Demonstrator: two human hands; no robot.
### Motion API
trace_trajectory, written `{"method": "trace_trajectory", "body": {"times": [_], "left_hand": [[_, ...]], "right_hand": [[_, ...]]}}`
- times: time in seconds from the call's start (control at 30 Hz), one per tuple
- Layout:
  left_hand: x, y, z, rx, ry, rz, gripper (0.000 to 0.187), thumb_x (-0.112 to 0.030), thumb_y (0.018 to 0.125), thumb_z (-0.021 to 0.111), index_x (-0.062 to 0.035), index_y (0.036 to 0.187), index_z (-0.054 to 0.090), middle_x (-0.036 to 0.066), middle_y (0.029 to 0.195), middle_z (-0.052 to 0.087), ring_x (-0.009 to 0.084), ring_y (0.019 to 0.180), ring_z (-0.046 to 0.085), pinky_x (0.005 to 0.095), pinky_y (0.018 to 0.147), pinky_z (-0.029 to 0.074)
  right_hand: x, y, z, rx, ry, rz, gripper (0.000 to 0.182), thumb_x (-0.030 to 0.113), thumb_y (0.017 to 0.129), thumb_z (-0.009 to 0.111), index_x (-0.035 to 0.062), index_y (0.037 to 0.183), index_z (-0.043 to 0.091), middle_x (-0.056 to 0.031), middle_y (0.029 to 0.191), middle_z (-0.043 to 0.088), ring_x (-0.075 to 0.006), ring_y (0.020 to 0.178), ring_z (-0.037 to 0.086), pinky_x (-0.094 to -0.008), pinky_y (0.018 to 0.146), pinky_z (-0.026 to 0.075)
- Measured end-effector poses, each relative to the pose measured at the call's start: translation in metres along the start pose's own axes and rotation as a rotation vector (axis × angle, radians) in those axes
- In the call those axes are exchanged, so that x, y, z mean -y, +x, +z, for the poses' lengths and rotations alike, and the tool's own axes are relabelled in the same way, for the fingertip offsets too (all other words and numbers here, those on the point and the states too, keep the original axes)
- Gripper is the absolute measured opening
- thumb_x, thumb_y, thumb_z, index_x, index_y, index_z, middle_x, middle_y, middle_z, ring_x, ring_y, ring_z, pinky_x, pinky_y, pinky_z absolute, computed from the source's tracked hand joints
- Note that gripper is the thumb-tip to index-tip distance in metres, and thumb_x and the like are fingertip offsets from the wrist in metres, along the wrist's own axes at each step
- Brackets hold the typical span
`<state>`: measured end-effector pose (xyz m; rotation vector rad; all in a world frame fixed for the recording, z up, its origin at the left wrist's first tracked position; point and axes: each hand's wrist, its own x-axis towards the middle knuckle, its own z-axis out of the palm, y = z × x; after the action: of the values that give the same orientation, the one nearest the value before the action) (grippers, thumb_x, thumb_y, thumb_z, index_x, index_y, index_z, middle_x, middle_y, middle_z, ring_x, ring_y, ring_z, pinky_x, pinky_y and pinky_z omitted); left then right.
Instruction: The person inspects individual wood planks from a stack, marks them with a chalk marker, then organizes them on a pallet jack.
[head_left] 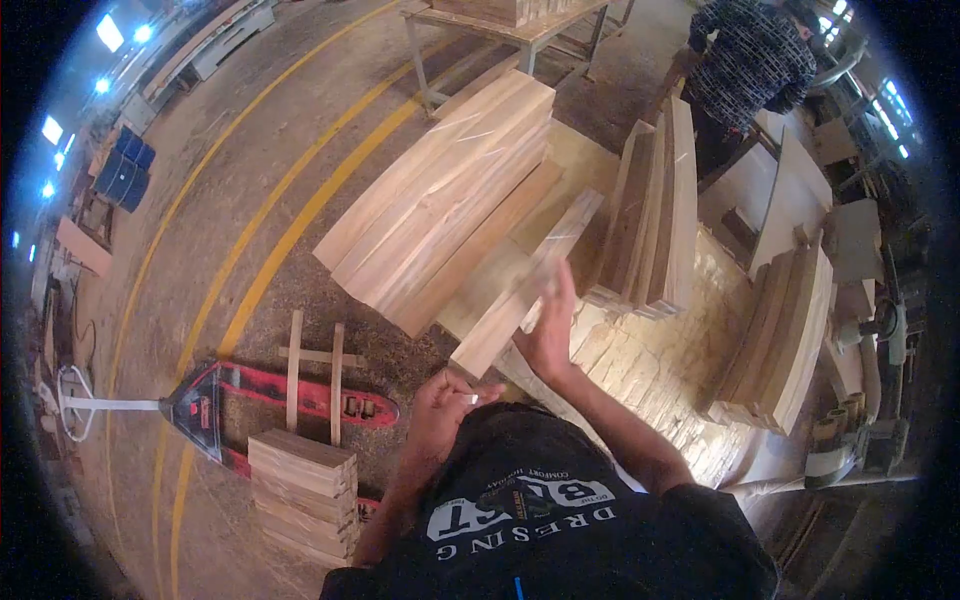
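The left hand (438,412) is curled, thumb and fingers pinching a small white piece (471,399) just beside the near end of a narrow wooden board (490,330); contact between that hand and the board cannot be confirmed. The right hand (548,335) lies along the board's right edge, its fingers extended and blurred — whether they are closed on the wood cannot be told. The board slants away from the wearer, over a pale work surface (585,150), between two stacks.

To its left stands a large stack of long boards (440,195); to its right, a narrower upright stack (655,215). A third stack (775,340) sits farther right. Beyond, a person in a patterned shirt (752,70) bends over.

On the floor at left is a red pallet truck (315,393) with a pile of short wooden pieces (300,490) near the wearer and two slender strips across one fork. Yellow lines (290,235) mark the floor — a blue drum (123,170) stands well apart.
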<state>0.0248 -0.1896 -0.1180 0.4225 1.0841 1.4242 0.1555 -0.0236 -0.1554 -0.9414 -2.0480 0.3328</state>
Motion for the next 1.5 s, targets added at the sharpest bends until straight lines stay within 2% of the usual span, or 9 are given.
{"method": "trace_trajectory", "body": {"times": [0.07, 0.13, 0.27, 0.43, 0.7, 0.87, 1.07, 1.3, 1.5], "left_hand": [[-0.021, -0.005, 0.017, 0.075, 0.088, 0.062, 0.002, 0.002, 0.09, 0.049, 0.0012, 0.091, 0.05, 0.022, 0.103, 0.066, 0.0342, 0.104, 0.068, 0.0413, 0.096, 0.051], [-0.034, -0.003, 0.032, 0.144, 0.171, 0.127, 0.004, 0.003, 0.089, 0.05, 0.0014, 0.092, 0.051, 0.019, 0.099, 0.067, 0.0331, 0.103, 0.068, 0.0403, 0.095, 0.052], [-0.047, 0.009, 0.062, 0.344, 0.201, 0.255, 0.011, 0.005, 0.087, 0.055, 0.0013, 0.097, 0.055, 0.012, 0.089, 0.067, 0.0278, 0.098, 0.07, 0.0346, 0.083, 0.054], [-0.071, 0.023, 0.091, 0.213, 0.852, 0.706, 0.014, 0.002, 0.082, 0.066, -0.0016, 0.093, 0.058, 0.009, 0.076, 0.06, 0.0236, 0.079, 0.071, 0.0316, 0.067, 0.054], [-0.071, 0.044, 0.111, 0.16, 1.165, 1.247, 0.016, -0.004, 0.079, 0.073, -0.0068, 0.082, 0.058, 0.01, 0.07, 0.057, 0.0286, 0.059, 0.059, 0.039, 0.054, 0.049], [-0.109, 0.078, 0.068, -0.273, 1.089, 0.935, 0.014, -0.004, 0.086, 0.067, -0.0047, 0.079, 0.055, 0.008, 0.072, 0.06, 0.0176, 0.058, 0.058, 0.0365, 0.052, 0.048], [-0.058, 0.056, 0.054, 0.367, 0.242, 0.001, 0.013, -0.008, 0.1, 0.044, -0.0017, 0.09, 0.049, 0.016, 0.097, 0.064, 0.0311, 0.089, 0.072, 0.0362, 0.076, 0.061], [-0.027, 0.076, 0.089, 0.364, 0.119, -0.05, 0.011, -0.01, 0.098, 0.052, -0.0009, 0.092, 0.053, 0.014, 0.103, 0.062, 0.0367, 0.098, 0.068, 0.0418, 0.089, 0.057], [0.002, 0.119, 0.135, 0.332, 0.159, 0.037, 0.014, -0.008, 0.099, 0.053, 0.0034, 0.091, 0.055, 0.014, 0.109, 0.062, 0.0188, 0.091, 0.066, 0.0333, 0.085, 0.06]], "right_hand": [[0.005, -0.008, -0.002, -0.208, 0.107, 0.244, 0.068, 0.001, 0.078, 0.066, 0.0077, 0.139, 0.037, -0.0191, 0.142, 0.043, -0.0381, 0.136, 0.038, -0.051, 0.114, 0.028], [-0.007, -0.033, -0.003, -0.222, 1.142, 0.983, 0.072, 0.014, 0.088, 0.063, 0.0085, 0.149, 0.026, -0.0196, 0.145, 0.041, -0.0363, 0.138, 0.036, -0.0492, 0.114, 0.03], [0.037, 0.026, -0.067, -0.257, 2.015, 1.107, 0.078, 0.052, 0.094, 0.055, 0.0063, 0.15, 0.025, -0.0205, 0.143, 0.043, -0.0332, 0.133, 0.043, -0.0488, 0.109, 0.036], [0.034, 0.07, -0.083, -0.147, 1.707, 1.228, 0.052, 0.046, 0.09, 0.066, 0.0027, 0.115, 0.049, -0.0115, 0.099, 0.06, -0.0222, 0.084, 0.061, -0.038, 0.072, 0.054], [0.031, 0.071, -0.078, -0.192, 1.702, 1.265, 0.037, 0.032, 0.089, 0.063, 0.0029, 0.107, 0.051, -0.0114, 0.092, 0.058, -0.021, 0.077, 0.06, -0.035, 0.064, 0.053], [0.027, 0.067, -0.073, -0.221, 1.516, 1.307, 0.038, 0.033, 0.088, 0.061, 0.0046, 0.111, 0.051, -0.0092, 0.09, 0.058, -0.0217, 0.075, 0.059, -0.0365, 0.064, 0.053], [0.012, 0.042, -0.074, -0.319, 1.273, 1.024, 0.057, 0.031, 0.087, 0.062, 0.0147, 0.136, 0.038, -0.0071, 0.099, 0.052, -0.0198, 0.08, 0.058, -0.0359, 0.066, 0.052], [-0.034, 0.015, -0.076, -0.296, 1.493, 1.066, 0.058, 0.044, 0.095, 0.055, 0.0039, 0.136, 0.046, -0.0113, 0.123, 0.057, -0.0204, 0.097, 0.059, -0.0355, 0.082, 0.053], [-0.037, -0.048, -0.026, -0.229, 1.737, 1.029, 0.052, 0.04, 0.103, 0.039, 0.0071, 0.144, 0.039, -0.0086, 0.139, 0.049, -0.0235, 0.132, 0.045, -0.0395, 0.107, 0.041]]}}
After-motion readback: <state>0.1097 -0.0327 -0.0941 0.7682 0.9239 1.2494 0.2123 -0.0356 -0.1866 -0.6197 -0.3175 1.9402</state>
